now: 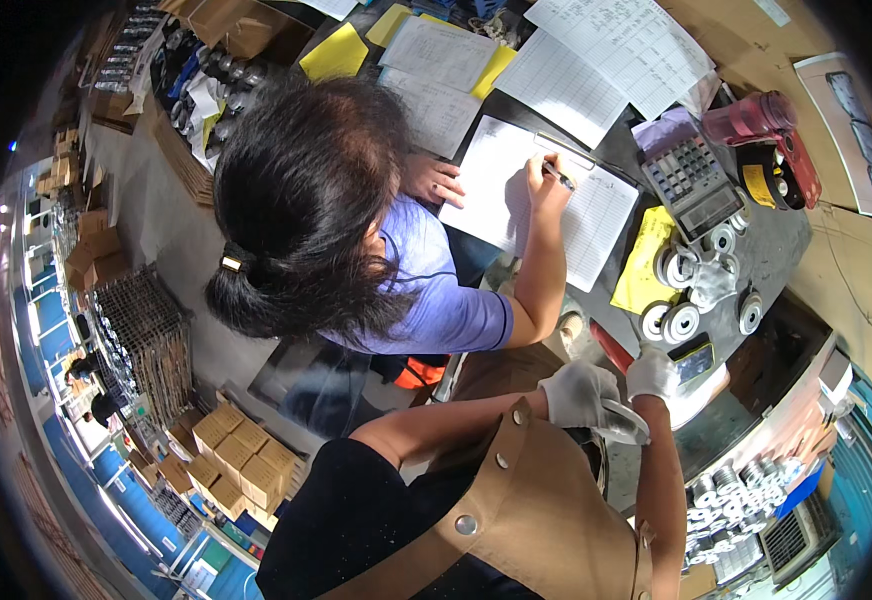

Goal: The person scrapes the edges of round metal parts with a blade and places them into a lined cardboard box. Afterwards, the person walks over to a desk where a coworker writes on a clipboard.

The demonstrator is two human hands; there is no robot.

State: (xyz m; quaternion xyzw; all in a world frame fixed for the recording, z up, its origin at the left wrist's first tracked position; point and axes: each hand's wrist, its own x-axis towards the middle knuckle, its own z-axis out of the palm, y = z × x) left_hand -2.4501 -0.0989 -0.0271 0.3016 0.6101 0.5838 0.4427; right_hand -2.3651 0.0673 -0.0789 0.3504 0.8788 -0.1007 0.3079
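Observation:
My left hand (578, 392), in a white glove, grips a grey metal ring (624, 422) close to my brown apron. My right hand (652, 374), also gloved, is just beside it with its fingers curled, next to a dark flat device (695, 359) and a red-handled tool (611, 346). Whether it holds anything is hidden. A person with dark hair and a purple shirt (436, 290) leans over the dark bench (786, 250) in front of me. That person is writing with a pen (558, 176) on a lined sheet (596, 215).
Several round metal wheels (684, 292) lie by a yellow cloth (642, 262). A calculator (691, 182), a red tape dispenser (768, 122) and loose papers (566, 90) cover the bench's far part. Cardboard boxes (236, 462) and a wire crate (146, 335) stand on the floor at left.

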